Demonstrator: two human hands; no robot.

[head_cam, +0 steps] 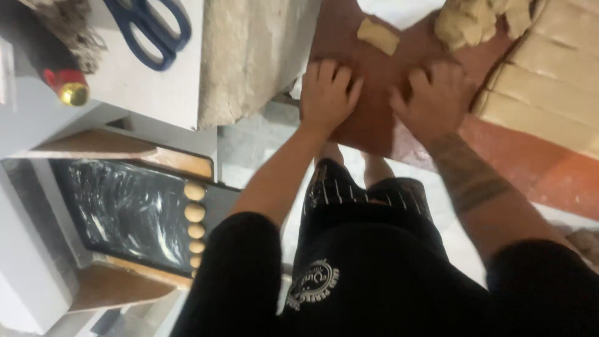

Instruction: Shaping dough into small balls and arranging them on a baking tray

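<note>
My left hand point(327, 93) and my right hand point(433, 97) press palm-down on a dark red work board point(374, 122), fingers curled; whatever lies under the palms is hidden. A small cut piece of pale dough point(377, 35) lies on the board just beyond my left hand. A heap of dough pieces point(480, 20) sits beyond my right hand. A large slab of pale dough scored into strips point(555, 81) lies to the right of the board.
A black baking tray point(131, 209) with a row of several round dough balls point(195, 218) along its right edge sits at lower left. Blue-handled scissors point(153, 31) lie on a white surface point(162, 87) at upper left, beside a red and gold cap point(68, 86).
</note>
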